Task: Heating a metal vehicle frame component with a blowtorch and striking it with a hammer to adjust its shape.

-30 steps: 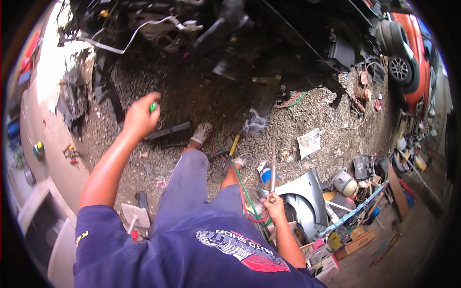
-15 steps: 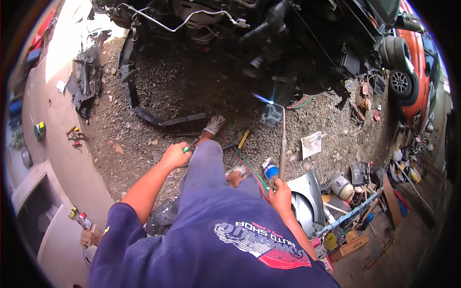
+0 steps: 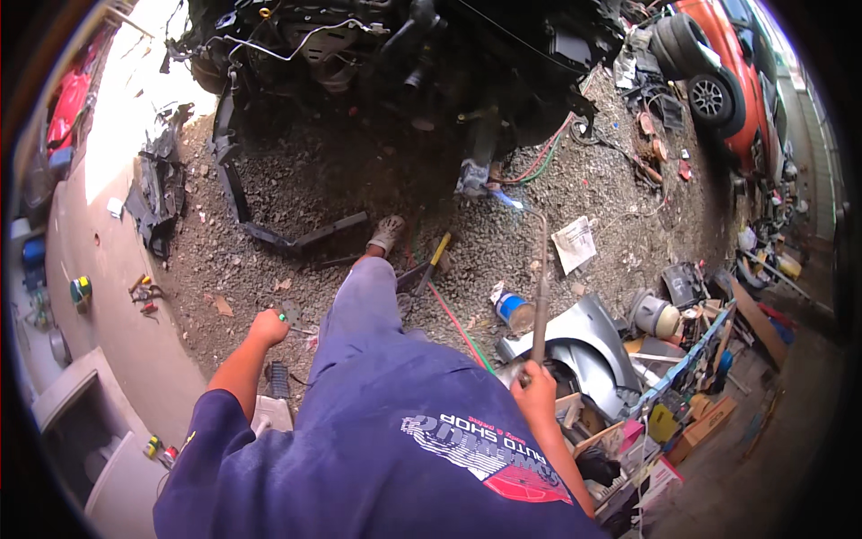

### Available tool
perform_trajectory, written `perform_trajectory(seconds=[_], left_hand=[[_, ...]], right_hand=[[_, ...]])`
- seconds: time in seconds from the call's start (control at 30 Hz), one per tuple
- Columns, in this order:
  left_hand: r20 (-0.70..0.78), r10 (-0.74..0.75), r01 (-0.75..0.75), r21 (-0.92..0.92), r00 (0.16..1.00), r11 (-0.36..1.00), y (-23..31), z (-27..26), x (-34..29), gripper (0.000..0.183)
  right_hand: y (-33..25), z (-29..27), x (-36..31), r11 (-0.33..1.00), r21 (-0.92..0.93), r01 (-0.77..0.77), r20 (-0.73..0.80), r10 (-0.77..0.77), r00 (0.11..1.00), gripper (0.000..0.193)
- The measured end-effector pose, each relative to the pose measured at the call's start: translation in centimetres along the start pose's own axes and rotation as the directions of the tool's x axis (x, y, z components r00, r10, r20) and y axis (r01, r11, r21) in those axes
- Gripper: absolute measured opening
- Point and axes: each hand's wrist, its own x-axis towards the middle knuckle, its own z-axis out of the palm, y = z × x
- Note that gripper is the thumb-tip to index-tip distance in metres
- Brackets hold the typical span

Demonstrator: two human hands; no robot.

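Note:
My right hand [image 3: 535, 388] is wrapped round the handle end of a long metal gas torch [image 3: 540, 301]. A blue flame [image 3: 505, 199] burns at its bent tip, pointing toward the lower end of a grey metal beam [image 3: 476, 171] under the stripped vehicle front [image 3: 359, 54]. My left hand [image 3: 267, 329] is closed, out to the left of my leg. A small green thing [image 3: 283, 317] shows at its fingers, too small to name surely. Paired red and green hoses [image 3: 460, 331] run over the gravel beside my leg.
A yellow-handled hammer [image 3: 435, 259] and a blue can [image 3: 514, 312] lie on the gravel near my legs. A silver fender [image 3: 584, 346] and piled parts stand at the right. Black bumper pieces [image 3: 310, 238] lie ahead. A red car [image 3: 732, 81] is at far right.
The view has shifted. My left hand has moved left and down, away from my knee. The torch flame now lies closer to the beam's end, and my right hand sits lower.

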Motion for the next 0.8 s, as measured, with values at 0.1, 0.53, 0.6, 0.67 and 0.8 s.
perform_trajectory(seconds=[0.1, 0.53, 0.6, 0.67, 0.8], left_hand=[[0.001, 0.088, -0.087, 0.05, 0.996, 0.995, 2.5, 1.6, -3.8, 0.04], [-0.092, 0.234, -0.237, -0.021, 0.968, 0.971, 0.4, 3.2, -7.1, 0.041], [-0.093, 0.235, -0.24, -0.047, 0.967, 0.97, -1.5, 3.4, -7.1, 0.04], [-0.079, 0.218, -0.226, -0.116, 0.973, 0.967, -3.9, 3.6, -6.6, 0.038], [-0.077, 0.138, -0.151, -0.207, 0.987, 0.967, -11.1, 2.5, -5.1, 0.037]], right_hand=[[4.6, -0.1, -8.6, 0.997, 0.028, -0.067, -0.045, 0.068, 0.997, 0.018], [1.2, -9.8, -21.9, 0.982, 0.061, -0.181, -0.182, 0.189, 0.965, 0.018], [-1.7, -8.6, -18.4, 0.995, -0.056, -0.088, -0.19, 0.076, 0.979, 0.017], [-3.2, -5.1, -14.1, 0.992, -0.119, -0.03, -0.198, 0.006, 0.98, 0.018], [-10.8, 1.7, -4.5, 0.928, -0.374, 0.001, 0.003, 0.0, 1.0, 0.024]])
